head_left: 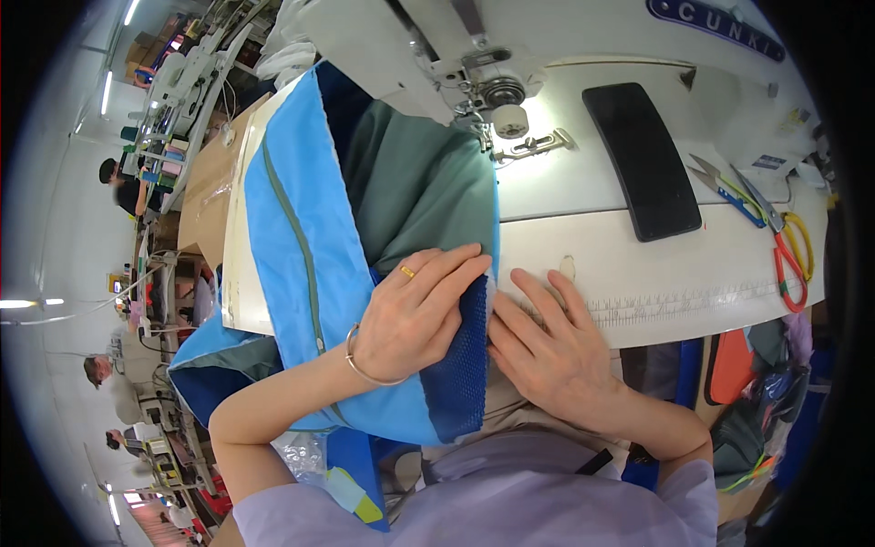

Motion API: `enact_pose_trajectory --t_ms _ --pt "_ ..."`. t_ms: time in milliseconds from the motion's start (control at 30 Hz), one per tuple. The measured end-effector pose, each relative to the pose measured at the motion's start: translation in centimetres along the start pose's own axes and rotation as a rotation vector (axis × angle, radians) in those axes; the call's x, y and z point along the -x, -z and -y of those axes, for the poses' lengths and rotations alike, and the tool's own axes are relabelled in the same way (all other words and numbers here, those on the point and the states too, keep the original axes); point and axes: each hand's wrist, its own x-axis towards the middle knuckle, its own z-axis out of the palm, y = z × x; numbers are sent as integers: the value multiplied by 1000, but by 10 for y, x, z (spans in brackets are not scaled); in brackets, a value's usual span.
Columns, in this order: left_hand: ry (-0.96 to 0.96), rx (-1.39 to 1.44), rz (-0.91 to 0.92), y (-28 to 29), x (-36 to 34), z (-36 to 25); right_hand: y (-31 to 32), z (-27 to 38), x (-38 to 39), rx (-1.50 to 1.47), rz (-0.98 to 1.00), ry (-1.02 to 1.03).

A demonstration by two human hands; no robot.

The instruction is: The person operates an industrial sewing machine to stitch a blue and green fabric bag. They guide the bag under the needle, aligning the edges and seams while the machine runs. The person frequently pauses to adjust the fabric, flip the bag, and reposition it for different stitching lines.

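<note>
Resting on blue-green fabric [337, 228], L hand [412, 310] sits below presser foot [486, 141], fingers tog.; can't tell if gripping. R hand [563, 356], fingers apart, lies over surface [547, 235], below & R of foot. Fabric reaches foot, spreading down & L of it; phone [643, 162] R of foot, scissors [771, 217] farther R.

Machine Ahead, Fabric Left

And here's the left hand, on the fabric [410, 205]! The right hand [556, 356] sits at its right edge. Sewing machine [583, 32] ahead of both, phone [643, 162] ahead-right, scissors [774, 219] farther right!
</note>
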Motion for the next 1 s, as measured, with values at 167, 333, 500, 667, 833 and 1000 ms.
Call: enact_pose_trajectory --t_ms 167,333,500,667,833,1000 --pt "96 -115 -23 5 -18 -5 1 0 1 10 32 -6" --pt "243 -239 121 7 -42 -9 1 0 0 41 13 9" --pt "231 -225 164 14 -31 13 0 -1 1 31 9 6" --pt "279 -278 58 4 -49 6 -4 -1 3 34 -13 22" --pt "256 -322 18 5 -49 2 -5 -4 4 12 -23 44" --pt "159 -211 38 -1 -38 -14 -6 -3 5 4 -25 38"
